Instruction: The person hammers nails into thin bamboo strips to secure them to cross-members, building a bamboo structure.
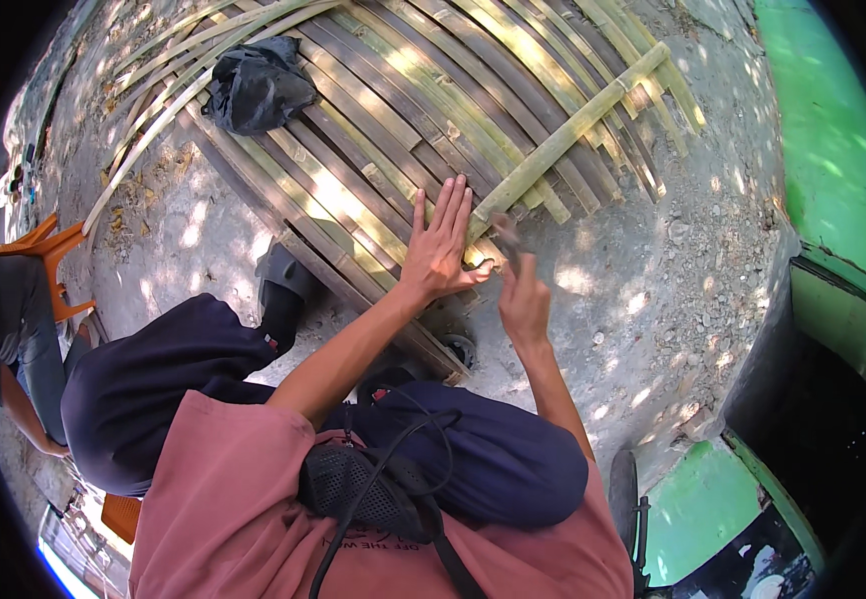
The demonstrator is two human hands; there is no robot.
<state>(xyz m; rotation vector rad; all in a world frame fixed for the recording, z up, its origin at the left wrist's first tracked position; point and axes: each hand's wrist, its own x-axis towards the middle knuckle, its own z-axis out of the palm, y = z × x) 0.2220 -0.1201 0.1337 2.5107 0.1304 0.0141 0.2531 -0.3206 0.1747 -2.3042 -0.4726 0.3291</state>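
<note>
Left hand point(439, 250) flat on bamboo slats point(328, 190), thumb spread; right hand point(525, 301), apart from it, closed round blurred tool point(507, 236) near end of bamboo crosspiece point(573, 130). Slats lie ahead, crosspiece over their ends, black bag point(259, 86) on top.

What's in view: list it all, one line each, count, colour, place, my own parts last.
Bamboo slats: many, yellow to grey-brown, upper centre
Bamboo crosspiece: one, yellow-green, across slats' right ends
Blurred tool: one, colour unclear, at crosspiece's near end
Plastic bag: one, black, on slats, upper left
Chair: at least one, orange, left edge
Another person: one, dark clothing, far left
Panels: several, green, right side
Ground: one stretch, grey, around slats
Mesh pouch: one, black, against shirt
Cable: one or more, black, over pouch
Shirt: one, pink, bottom centre
Legs: two, navy-trousered, lower half
Left hand: one, bare, laid on slats
Right hand: one, bare, gripping the tool
</note>
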